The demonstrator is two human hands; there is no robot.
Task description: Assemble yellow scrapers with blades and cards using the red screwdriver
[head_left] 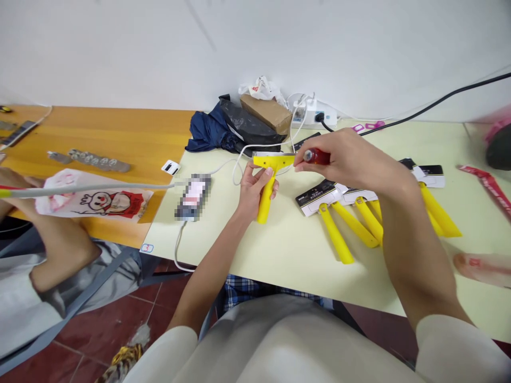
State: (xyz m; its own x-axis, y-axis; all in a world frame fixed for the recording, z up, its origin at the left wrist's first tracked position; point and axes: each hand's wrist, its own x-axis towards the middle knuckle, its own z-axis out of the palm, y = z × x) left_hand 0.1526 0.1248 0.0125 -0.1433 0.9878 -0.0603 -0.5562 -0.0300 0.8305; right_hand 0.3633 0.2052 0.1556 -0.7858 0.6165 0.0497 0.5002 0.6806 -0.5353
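Observation:
In the head view, my left hand (255, 191) is closed around a yellow scraper (264, 205). The scraper is T-shaped and upright, its wide head on top with a metal strip along the upper edge and small dark holes in the face. My right hand (339, 154) grips a screwdriver by its dark red, see-through handle (316, 156), just right of the scraper head. The screwdriver's shaft and tip are hidden. Below my right forearm lie several more yellow scrapers (337, 236) with black-and-white card sleeves (317, 197) over their heads.
A phone (194, 197) with a cable lies left on the pale table (223, 234). Behind are a dark blue bundle (207, 130), a cardboard box (267, 114) and a power strip (315, 114). Another person's arm (59, 234) is at the orange table (131, 133), by a printed bag (96, 197).

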